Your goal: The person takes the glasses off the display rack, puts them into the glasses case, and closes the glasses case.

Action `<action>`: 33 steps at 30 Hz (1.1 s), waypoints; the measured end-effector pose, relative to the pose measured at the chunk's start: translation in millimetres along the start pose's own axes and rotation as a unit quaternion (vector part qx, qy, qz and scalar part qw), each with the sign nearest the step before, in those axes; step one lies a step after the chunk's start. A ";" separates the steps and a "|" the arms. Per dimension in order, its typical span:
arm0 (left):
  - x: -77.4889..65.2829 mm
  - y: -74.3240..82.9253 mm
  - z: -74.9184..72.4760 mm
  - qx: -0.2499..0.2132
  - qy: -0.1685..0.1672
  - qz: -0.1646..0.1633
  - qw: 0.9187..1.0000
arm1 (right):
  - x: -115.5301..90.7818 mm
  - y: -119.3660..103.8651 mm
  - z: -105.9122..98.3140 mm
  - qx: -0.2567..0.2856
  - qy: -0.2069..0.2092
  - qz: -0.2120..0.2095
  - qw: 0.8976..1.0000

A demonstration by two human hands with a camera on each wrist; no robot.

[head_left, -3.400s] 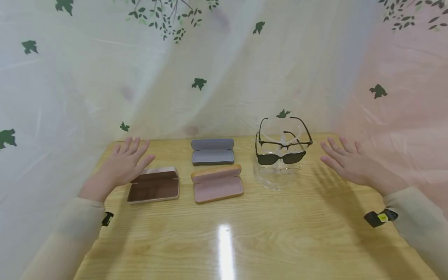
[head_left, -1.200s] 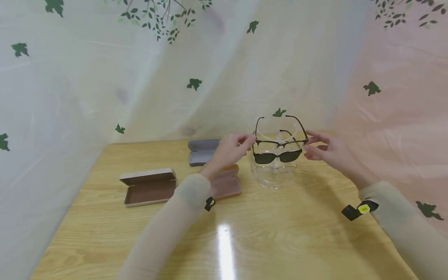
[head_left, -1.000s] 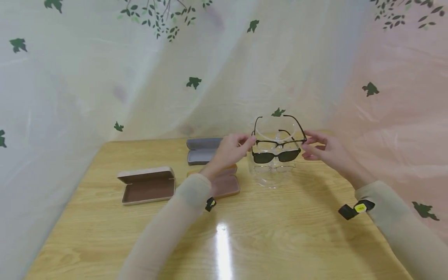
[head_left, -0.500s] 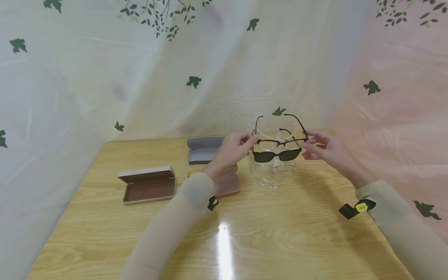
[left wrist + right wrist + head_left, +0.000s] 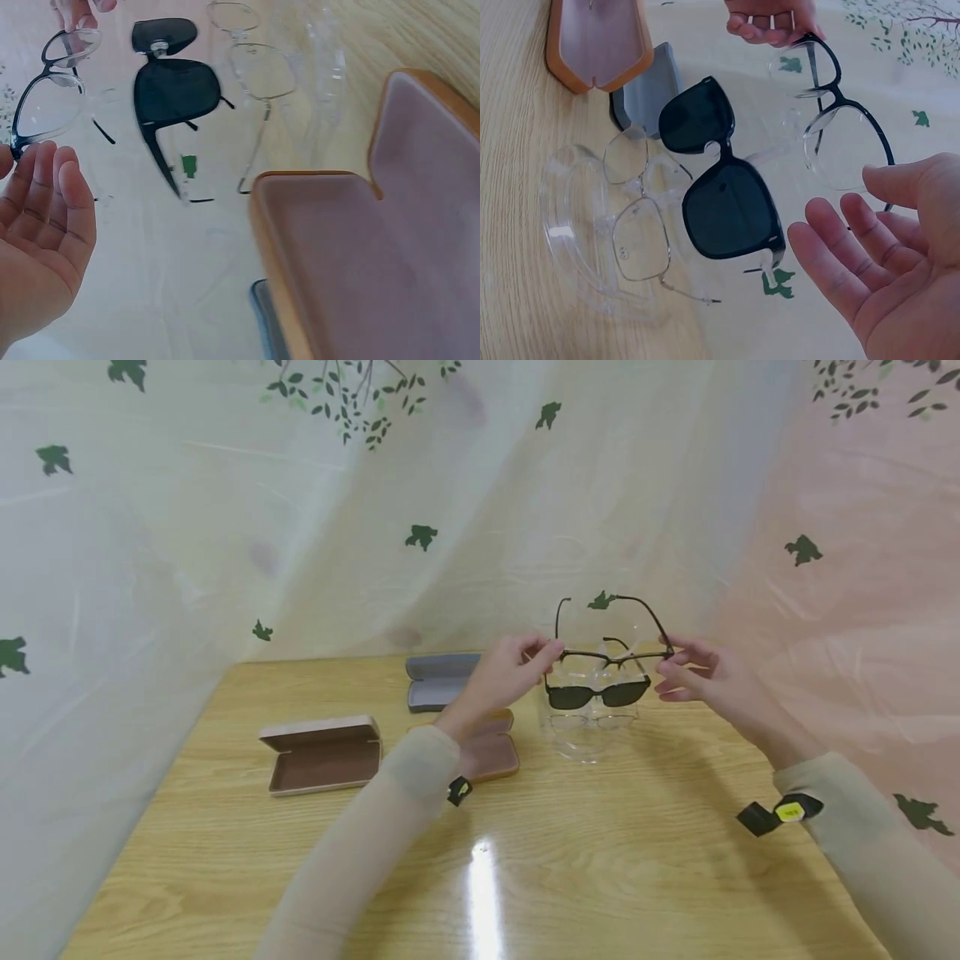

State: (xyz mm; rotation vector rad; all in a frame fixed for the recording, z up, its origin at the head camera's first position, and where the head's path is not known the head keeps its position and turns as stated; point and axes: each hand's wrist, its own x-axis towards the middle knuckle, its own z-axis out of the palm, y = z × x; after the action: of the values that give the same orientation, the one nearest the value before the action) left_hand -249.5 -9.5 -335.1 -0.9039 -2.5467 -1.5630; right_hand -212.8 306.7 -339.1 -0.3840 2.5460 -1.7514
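Lifting the black-framed clear glasses (image 5: 611, 653) off the clear stand (image 5: 590, 739): left hand (image 5: 501, 677) and right hand (image 5: 708, 681) pinch its hinge corners just above the sunglasses (image 5: 597, 695). Next likely calls for folding the temples. Three pairs of glasses, three open cases (image 5: 324, 758).

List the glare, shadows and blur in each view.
Head view: a bright vertical streak of glare on the table, soft shadows beside the forearms, the clear stand hard to make out. Left wrist view: the left hand and the pink-lined case close and soft, the curtain washed out. Right wrist view: even light, the sunglasses sharp, the right hand slightly soft.
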 end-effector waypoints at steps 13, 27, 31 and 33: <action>-11.6 20.7 -26.6 -0.091 -0.062 -0.001 0.994 | -18.0 -25.6 11.7 -0.002 0.017 -0.057 0.998; -53.1 13.3 -61.5 -0.104 -0.078 0.006 0.991 | -21.1 -40.4 38.8 -0.063 -0.061 -0.104 0.991; -60.7 7.8 -67.7 -0.091 -0.079 0.012 0.993 | -17.2 -38.7 46.4 -0.058 -0.079 -0.106 0.990; -64.4 5.6 -71.4 -0.083 -0.076 0.016 0.994 | -14.5 -38.9 50.3 -0.057 -0.085 -0.106 0.989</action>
State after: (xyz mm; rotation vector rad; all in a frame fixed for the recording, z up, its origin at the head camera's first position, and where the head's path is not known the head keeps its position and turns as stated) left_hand -212.8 -96.2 -314.7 -1.1167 -2.5146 -1.7827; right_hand -183.4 250.7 -323.3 -0.8009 2.5682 -1.5566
